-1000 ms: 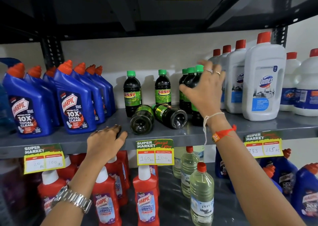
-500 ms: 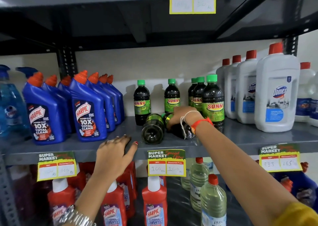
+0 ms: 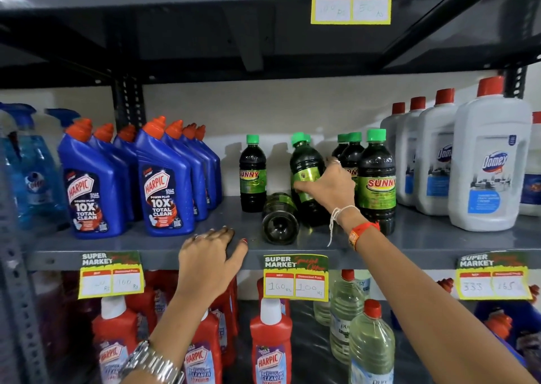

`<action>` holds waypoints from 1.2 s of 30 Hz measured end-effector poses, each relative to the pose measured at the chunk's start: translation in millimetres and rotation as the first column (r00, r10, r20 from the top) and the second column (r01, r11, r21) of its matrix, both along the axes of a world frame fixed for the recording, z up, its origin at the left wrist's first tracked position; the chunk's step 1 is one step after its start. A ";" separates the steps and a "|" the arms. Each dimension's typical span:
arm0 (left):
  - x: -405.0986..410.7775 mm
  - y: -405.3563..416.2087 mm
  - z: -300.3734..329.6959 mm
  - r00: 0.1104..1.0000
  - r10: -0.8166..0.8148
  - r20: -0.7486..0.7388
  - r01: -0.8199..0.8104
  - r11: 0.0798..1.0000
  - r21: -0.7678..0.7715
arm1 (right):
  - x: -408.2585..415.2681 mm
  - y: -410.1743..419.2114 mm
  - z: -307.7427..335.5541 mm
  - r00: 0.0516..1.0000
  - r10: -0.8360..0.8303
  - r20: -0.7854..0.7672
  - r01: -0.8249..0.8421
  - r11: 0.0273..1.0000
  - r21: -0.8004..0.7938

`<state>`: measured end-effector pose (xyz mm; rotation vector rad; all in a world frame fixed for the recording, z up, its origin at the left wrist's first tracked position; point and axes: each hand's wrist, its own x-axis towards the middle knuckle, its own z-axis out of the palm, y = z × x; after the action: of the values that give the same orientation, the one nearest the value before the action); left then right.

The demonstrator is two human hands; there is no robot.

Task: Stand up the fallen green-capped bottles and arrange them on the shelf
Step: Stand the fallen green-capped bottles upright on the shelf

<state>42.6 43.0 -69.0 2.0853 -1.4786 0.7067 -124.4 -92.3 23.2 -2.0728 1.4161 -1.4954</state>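
My right hand (image 3: 326, 189) grips a dark green-capped bottle (image 3: 304, 161) around its label, holding it nearly upright and tilted a little left on the grey shelf (image 3: 433, 237). Just left of it, one more green-capped bottle (image 3: 279, 219) lies on its side with its base toward me. One bottle (image 3: 252, 173) stands alone further left. A row of upright green-capped bottles (image 3: 376, 178) stands to the right of my hand. My left hand (image 3: 212, 256) rests flat on the shelf's front edge, fingers spread, holding nothing.
Blue Harpic bottles (image 3: 164, 184) fill the shelf's left side, white Domex bottles (image 3: 489, 173) the right. Price tags (image 3: 295, 276) hang on the front lip. Red Harpic bottles (image 3: 270, 342) and clear bottles (image 3: 370, 345) stand on the shelf below. Another shelf hangs close overhead.
My right hand went down from the upright row to a fallen bottle, closed on it and raised it nearly upright. My left hand stayed on the shelf edge.
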 end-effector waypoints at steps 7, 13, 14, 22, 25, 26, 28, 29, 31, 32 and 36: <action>0.4 -0.5 -1.2 1.000 -0.011 -0.007 0.011 1.000 -0.017 | -7.9 4.3 -9.2 0.948 0.184 0.261 -0.206 0.977 0.061; -1.2 1.0 -1.0 1.000 -0.021 -0.004 0.021 1.000 -0.022 | -14.4 3.5 -17.9 0.906 0.324 0.271 -0.358 0.930 0.082; -1.5 1.2 -1.0 1.000 -0.022 -0.004 0.022 0.999 -0.024 | -14.2 2.4 -18.2 0.913 0.320 0.254 -0.350 0.933 0.082; -2.6 1.9 -0.9 0.999 -0.034 -0.010 0.033 0.998 -0.052 | -12.5 3.7 -25.5 0.995 0.096 0.025 -0.096 0.995 0.005; -2.8 1.4 -1.1 0.999 -0.036 -0.012 0.035 0.998 -0.059 | -18.4 -2.4 -20.8 0.945 0.217 0.246 -0.264 0.947 0.181; -2.7 1.3 -1.2 0.999 -0.037 -0.011 0.036 0.997 -0.061 | -21.1 -3.4 -20.1 0.900 0.277 0.336 -0.365 0.900 0.238; -2.2 1.3 -1.5 0.999 -0.039 -0.009 0.038 0.997 -0.062 | -26.9 -5.6 -20.2 0.808 0.383 0.447 -0.533 0.798 0.280; -2.0 1.4 -1.4 0.999 -0.039 -0.008 0.039 0.997 -0.062 | -29.8 -5.9 -20.1 0.781 0.421 0.461 -0.578 0.767 0.279; -1.7 0.9 -1.6 0.999 -0.039 -0.006 0.038 0.997 -0.061 | -34.7 -7.1 -20.0 0.755 0.463 0.465 -0.618 0.739 0.268; -1.6 0.7 -1.7 0.999 -0.037 -0.005 0.037 0.997 -0.061 | -35.7 -8.9 -20.9 0.753 0.471 0.459 -0.622 0.736 0.265; -1.2 0.0 -2.6 0.999 -0.037 -0.002 0.037 0.997 -0.062 | -32.8 -11.8 -24.8 0.853 0.432 0.294 -0.501 0.836 0.223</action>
<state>41.4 43.0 -71.6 2.0071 -1.4713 0.7256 -157.2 -104.1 -1.6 -1.8142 0.8837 -1.1906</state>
